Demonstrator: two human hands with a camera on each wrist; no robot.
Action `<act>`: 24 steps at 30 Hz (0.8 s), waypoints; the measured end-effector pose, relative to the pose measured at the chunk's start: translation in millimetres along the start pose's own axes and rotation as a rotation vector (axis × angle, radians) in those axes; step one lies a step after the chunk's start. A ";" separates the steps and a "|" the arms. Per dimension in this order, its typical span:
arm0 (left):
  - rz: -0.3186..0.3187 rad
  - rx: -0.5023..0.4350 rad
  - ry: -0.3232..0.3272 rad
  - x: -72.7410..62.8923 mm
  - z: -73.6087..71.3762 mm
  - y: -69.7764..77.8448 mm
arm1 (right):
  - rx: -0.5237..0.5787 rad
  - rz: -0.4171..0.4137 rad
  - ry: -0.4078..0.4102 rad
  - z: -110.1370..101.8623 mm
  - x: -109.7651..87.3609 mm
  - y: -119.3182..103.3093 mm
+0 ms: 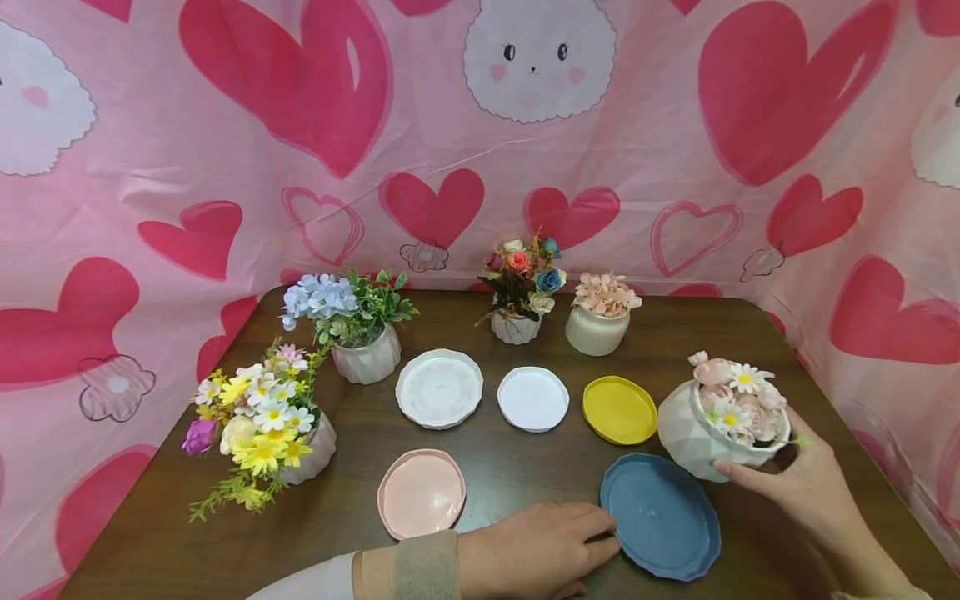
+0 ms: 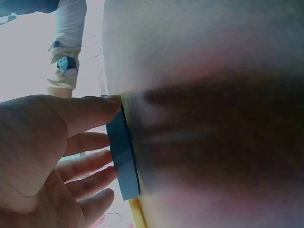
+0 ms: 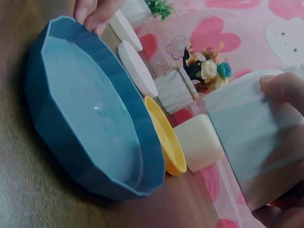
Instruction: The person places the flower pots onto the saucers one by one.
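Observation:
My right hand (image 1: 813, 479) grips a white faceted flowerpot (image 1: 693, 437) with pale pink flowers and daisies, thumb on its near side. In the right wrist view the pot (image 3: 256, 137) is tilted and held above the table. Beside the pot lies a round blue tray (image 1: 660, 517) with a low, many-sided wall. My left hand (image 1: 536, 546) touches the tray's left edge with its fingertips. Seen from the left wrist, the thumb and fingers are spread along the outer wall of the blue tray (image 2: 124, 161), fairly straight.
Beyond the blue tray lie a yellow tray (image 1: 620, 410), a white tray (image 1: 533, 399) and a scalloped white tray (image 1: 439, 388). A pink tray (image 1: 422, 494) is near my left forearm. Potted flowers stand left (image 1: 311, 454), back left (image 1: 367, 354) and at the back (image 1: 516, 327), (image 1: 598, 330).

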State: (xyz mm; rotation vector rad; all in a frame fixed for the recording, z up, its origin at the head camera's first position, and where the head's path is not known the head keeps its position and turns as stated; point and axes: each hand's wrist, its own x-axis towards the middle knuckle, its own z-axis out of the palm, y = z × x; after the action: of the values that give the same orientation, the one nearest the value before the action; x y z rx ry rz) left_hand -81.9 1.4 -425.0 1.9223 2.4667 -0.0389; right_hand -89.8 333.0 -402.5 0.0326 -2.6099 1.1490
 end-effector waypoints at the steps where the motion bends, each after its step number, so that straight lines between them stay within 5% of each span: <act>1: 0.000 0.001 0.001 0.0 0.0 0.0 | 0.001 -0.001 -0.001 0.3 -0.9 -1.0; 13: -0.002 -0.021 -0.007 0.2 -0.2 -0.8 | -0.016 -0.002 -0.028 2.5 -8.7 -7.5; 24: -0.009 -0.065 -0.028 2.4 -0.4 -2.4 | 0.020 -0.092 -0.010 7.4 -16.1 -11.6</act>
State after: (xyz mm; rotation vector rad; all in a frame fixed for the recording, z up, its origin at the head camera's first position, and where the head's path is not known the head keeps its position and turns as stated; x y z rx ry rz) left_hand -84.8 3.1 -424.6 1.8724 2.4271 0.0146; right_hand -74.6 318.2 -403.3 0.1609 -2.5766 1.1454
